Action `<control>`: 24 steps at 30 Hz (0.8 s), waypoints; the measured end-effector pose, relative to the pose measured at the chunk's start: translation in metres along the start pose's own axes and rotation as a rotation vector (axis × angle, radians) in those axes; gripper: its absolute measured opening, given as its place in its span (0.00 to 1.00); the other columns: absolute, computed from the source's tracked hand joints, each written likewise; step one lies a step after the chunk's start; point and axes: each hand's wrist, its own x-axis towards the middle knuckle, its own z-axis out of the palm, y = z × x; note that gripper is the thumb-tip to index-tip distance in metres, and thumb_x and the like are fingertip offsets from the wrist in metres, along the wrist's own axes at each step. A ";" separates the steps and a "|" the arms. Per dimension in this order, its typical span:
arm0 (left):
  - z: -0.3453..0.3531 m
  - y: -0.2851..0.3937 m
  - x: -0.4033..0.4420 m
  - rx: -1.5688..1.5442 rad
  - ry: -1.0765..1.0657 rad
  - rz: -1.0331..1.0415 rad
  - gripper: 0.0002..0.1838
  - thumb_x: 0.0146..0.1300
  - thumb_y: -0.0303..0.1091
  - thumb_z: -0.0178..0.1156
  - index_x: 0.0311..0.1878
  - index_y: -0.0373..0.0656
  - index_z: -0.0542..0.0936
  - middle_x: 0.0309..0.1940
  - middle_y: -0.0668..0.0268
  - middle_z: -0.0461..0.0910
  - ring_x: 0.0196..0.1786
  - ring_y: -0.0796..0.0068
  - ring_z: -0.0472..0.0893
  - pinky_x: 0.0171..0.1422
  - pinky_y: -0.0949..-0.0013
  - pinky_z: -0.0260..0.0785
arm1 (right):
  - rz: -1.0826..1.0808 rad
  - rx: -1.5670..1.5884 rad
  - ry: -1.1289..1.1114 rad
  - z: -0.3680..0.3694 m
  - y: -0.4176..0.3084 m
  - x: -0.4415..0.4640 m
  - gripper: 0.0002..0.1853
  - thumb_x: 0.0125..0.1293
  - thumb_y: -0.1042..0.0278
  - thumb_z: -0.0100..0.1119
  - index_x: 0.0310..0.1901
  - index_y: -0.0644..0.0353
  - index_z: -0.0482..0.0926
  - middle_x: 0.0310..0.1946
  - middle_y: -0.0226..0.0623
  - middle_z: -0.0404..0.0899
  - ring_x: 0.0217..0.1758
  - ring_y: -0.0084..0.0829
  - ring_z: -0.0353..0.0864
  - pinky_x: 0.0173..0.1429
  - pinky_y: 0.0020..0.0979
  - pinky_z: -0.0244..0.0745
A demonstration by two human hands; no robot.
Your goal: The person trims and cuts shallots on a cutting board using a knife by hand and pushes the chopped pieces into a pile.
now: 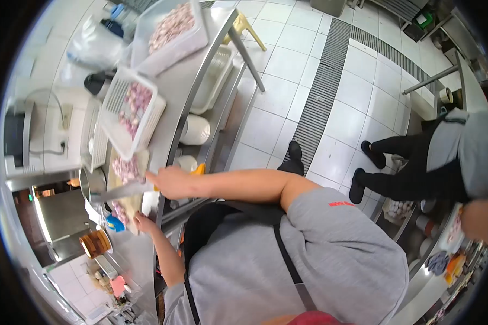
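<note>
My right hand [173, 182] is closed round the handle of a large knife [123, 191], whose blade lies across a pale cutting board [141, 158]. Chopped pink-and-white pieces [126, 169] are heaped on the board on both sides of the blade. My left hand [142, 222] is at the board's near edge, beside the smaller heap; its fingers are too small and blurred to tell whether they grip anything. A white basket [158, 116] with purplish peeled bulbs stands just beyond the board. Next to the board sits a metal pot [94, 183].
A clear bin [200, 37] of pale pink pieces stands at the steel table's far end. A blue object [114, 223] and a brown-striped container [95, 244] are beside the board. White tubs [195, 130] sit below. Another person [444, 157] stands at the right, near another counter.
</note>
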 end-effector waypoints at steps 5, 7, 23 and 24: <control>0.043 0.064 -0.052 0.519 -0.176 -0.143 0.22 0.60 0.39 0.51 0.52 0.32 0.75 0.42 0.54 0.80 0.43 0.65 0.78 0.52 0.65 0.68 | -0.058 0.083 -0.167 -0.063 0.028 0.010 0.21 0.52 0.73 0.52 0.50 0.67 0.67 0.28 0.53 0.78 0.33 0.50 0.80 0.36 0.45 0.74; 0.054 0.059 -0.044 0.803 -0.295 -0.069 0.23 0.60 0.38 0.51 0.53 0.31 0.73 0.44 0.52 0.79 0.45 0.61 0.78 0.54 0.64 0.67 | -0.080 0.117 -0.155 -0.079 0.037 0.014 0.20 0.53 0.73 0.52 0.50 0.67 0.67 0.28 0.52 0.78 0.33 0.50 0.80 0.36 0.44 0.74; 0.046 0.086 -0.036 0.929 -0.620 0.009 0.20 0.59 0.42 0.52 0.47 0.37 0.79 0.40 0.53 0.81 0.44 0.60 0.79 0.49 0.64 0.68 | -0.141 0.153 -0.199 -0.117 0.067 0.042 0.21 0.55 0.68 0.52 0.52 0.63 0.67 0.27 0.47 0.79 0.31 0.47 0.81 0.34 0.43 0.75; 0.054 0.110 -0.046 0.990 -0.565 -0.067 0.20 0.60 0.43 0.52 0.46 0.37 0.79 0.37 0.54 0.82 0.41 0.63 0.80 0.47 0.65 0.69 | -0.142 0.161 -0.219 -0.124 0.065 0.042 0.22 0.54 0.68 0.52 0.52 0.63 0.67 0.27 0.47 0.79 0.32 0.48 0.80 0.34 0.44 0.74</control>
